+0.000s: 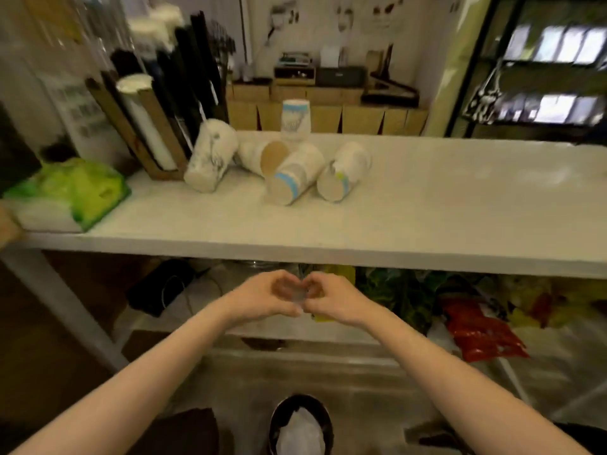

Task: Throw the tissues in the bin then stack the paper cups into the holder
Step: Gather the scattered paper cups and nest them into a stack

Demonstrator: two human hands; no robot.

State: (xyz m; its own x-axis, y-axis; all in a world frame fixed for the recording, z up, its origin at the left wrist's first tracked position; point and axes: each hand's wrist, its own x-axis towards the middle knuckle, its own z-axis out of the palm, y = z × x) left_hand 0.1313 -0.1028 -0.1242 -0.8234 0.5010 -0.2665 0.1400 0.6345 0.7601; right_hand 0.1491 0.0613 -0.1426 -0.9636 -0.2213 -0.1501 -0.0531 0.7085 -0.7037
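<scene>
- Pinching together at lower centre: left hand (262, 295) and right hand (331, 298), fingertips meeting on a small pale wad, probably tissue (300, 298) — blurred, hard to confirm.
- Both grips closed on that wad, fingers curled, held in front of and below the table edge (295, 254).
- Bin (300, 421) at bottom centre, almost straight below the hands, dark rim, white liner or paper already inside.
- Step in hand, judged: tissue disposal, first half of the task; wad not yet dropped.
- Paper cups (289, 169) untouched on the white tabletop, centre of frame: several lying on their sides in a cluster, touching each other, one upside-down cup (295, 119) standing just behind them.
- Leftmost fallen cup (210, 156) leaning against the holder.
- Holder (144, 126) at upper left, slanted brown channels, one already carrying a white stack of cups.
- Green packet (75, 188) at left edge of the table, well apart from the cups.
- Next move calls for: lowering or simply opening both hands over the bin so the wad falls inside, not on the rim.
- After that, likely: reaching up to the cluster, righting each cup, nesting same-size ones, sliding the stack into a free channel.
- Risk: light wad drifting past the bin; rolling cups nudged off the table.
</scene>
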